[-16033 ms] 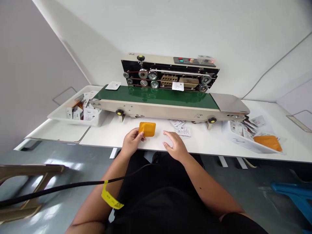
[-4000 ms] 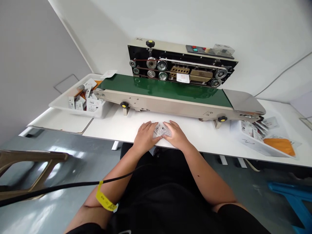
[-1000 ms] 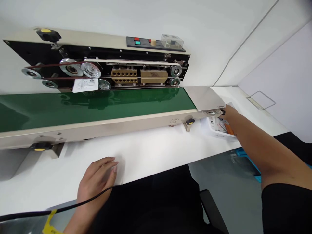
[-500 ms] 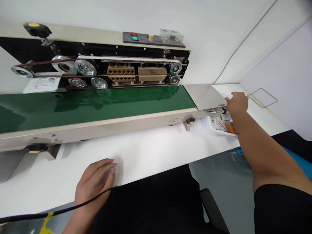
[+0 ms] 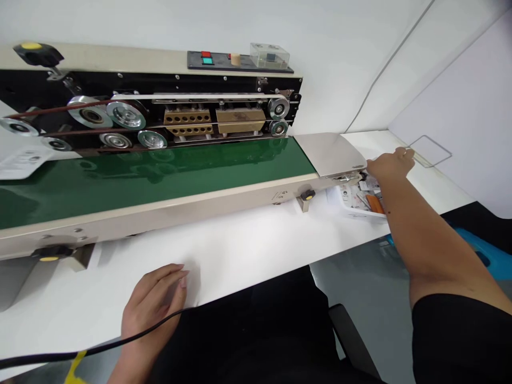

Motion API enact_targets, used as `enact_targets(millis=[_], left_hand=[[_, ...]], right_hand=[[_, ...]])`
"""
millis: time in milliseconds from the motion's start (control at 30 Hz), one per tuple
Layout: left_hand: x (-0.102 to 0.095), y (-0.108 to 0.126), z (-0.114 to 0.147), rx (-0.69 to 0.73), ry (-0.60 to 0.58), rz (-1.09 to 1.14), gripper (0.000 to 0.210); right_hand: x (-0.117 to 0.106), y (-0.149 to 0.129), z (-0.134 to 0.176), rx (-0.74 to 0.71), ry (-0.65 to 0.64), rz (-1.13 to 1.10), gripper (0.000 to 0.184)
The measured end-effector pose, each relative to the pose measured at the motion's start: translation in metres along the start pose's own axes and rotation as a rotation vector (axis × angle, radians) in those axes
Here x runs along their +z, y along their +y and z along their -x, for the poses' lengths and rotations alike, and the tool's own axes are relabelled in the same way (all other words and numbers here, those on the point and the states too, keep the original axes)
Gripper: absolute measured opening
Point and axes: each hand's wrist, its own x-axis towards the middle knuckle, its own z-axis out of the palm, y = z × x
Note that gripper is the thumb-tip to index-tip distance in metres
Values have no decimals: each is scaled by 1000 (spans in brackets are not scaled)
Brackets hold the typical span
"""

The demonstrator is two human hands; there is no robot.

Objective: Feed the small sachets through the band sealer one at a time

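My left hand point(image 5: 154, 298) rests at the front edge of the white table, fingers loosely bent, thumb apart, nothing in it. A black cable point(image 5: 132, 337) runs across its wrist. My right hand point(image 5: 390, 162) is stretched out past the metal end plate point(image 5: 330, 154) of a band sealing machine, beside a white box point(image 5: 362, 213) with printed packets and an orange item point(image 5: 375, 203). Its back faces me, so I cannot see what lies under the fingers. On the left end of the green conveyor belt point(image 5: 216, 168), a white printed packet point(image 5: 24, 161) lies by the pulleys.
The sealer's pulleys, belts and brass blocks point(image 5: 240, 121) line the back of the conveyor. Above them sits a control strip point(image 5: 220, 60) with switches. A wire loop point(image 5: 434, 152) stands at the far right. A chair armrest point(image 5: 352, 341) is below the table edge.
The packet has travelled left along the belt, out from under the pulleys. My right hand's fingers have extended further right. My left hand has stayed in place. The view has shifted slightly.
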Motion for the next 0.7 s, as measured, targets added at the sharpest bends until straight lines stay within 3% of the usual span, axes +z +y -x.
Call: enact_targets(millis=[133, 300, 467, 567, 633, 700], left_hand=[[0, -1, 1, 21, 4, -3, 12], [1, 0, 1, 2, 5, 6, 12], [0, 0, 1, 23, 5, 2, 13], [0, -5, 2, 39, -2, -11, 12], [1, -10, 3, 72, -4, -26, 12], [1, -13, 2, 116, 13, -43, 12]], right_hand=[[-1, 2, -2, 44, -24, -32, 64], [2, 6, -2, 29, 3, -65, 59], [8, 5, -8, 34, -93, -106, 58], [10, 4, -12, 14, -54, -111, 58], [10, 3, -13, -99, -37, -92, 50], [10, 1, -13, -326, -67, -155, 38]])
